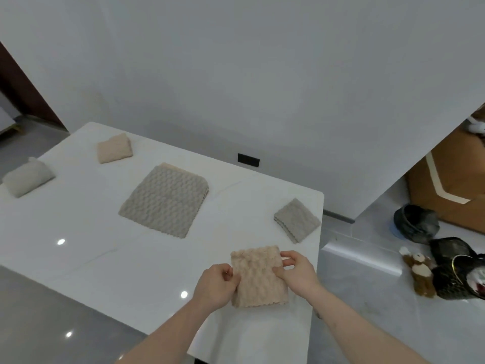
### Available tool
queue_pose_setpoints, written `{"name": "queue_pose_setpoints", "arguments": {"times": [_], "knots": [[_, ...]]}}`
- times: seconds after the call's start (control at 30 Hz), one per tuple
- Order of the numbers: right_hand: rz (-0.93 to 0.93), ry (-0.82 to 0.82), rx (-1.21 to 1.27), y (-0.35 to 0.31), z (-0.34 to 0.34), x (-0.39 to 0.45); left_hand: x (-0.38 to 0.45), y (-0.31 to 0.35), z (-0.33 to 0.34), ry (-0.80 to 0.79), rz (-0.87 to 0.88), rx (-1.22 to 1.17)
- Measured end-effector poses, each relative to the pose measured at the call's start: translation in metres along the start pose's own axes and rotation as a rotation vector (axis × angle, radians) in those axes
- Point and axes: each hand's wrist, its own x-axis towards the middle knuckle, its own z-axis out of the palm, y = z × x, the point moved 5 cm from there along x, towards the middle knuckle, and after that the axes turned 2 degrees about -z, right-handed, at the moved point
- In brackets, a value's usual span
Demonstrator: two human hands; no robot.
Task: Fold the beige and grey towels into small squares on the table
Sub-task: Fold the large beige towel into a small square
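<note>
Right now we have a folded beige towel (258,277) lying at the near right corner of the white table (105,258), and both our hands are on it. Our left hand (216,285) grips its left edge with curled fingers, and our right hand (296,271) pinches its right edge between thumb and fingers. Near it, toward the table's right edge, lies a small folded grey towel (297,220). In the middle of the table a larger grey towel (165,199) lies flat, with a sliver of beige showing along its far edge. At the far left we see a folded beige towel (114,148) and, close to the left edge, a pale folded towel (27,177). On the floor to the right lie stuffed toys (420,270) and a dark bowl (416,223).
</note>
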Motion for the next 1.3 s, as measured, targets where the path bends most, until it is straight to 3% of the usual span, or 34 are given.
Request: {"name": "queue_pose_setpoints", "arguments": {"times": [0.53,0.93,1.1,1.3], "knots": [[0.085,-0.025,-0.14,0.034,-0.02,0.051,0.05,0.007,0.051,-0.099,0.001,0.065],[0.163,-0.275,-0.317,0.088,-0.034,0.112,0.067,0.004,0.115,-0.047,-0.257,0.163],[0.253,-0.155,-0.141,0.097,-0.054,0.159,0.068,0.005,0.126,0.078,-0.313,0.133],[0.332,0.075,0.196,0.087,-0.06,0.211,0.07,-0.009,0.139,0.069,-0.403,0.027]]}}
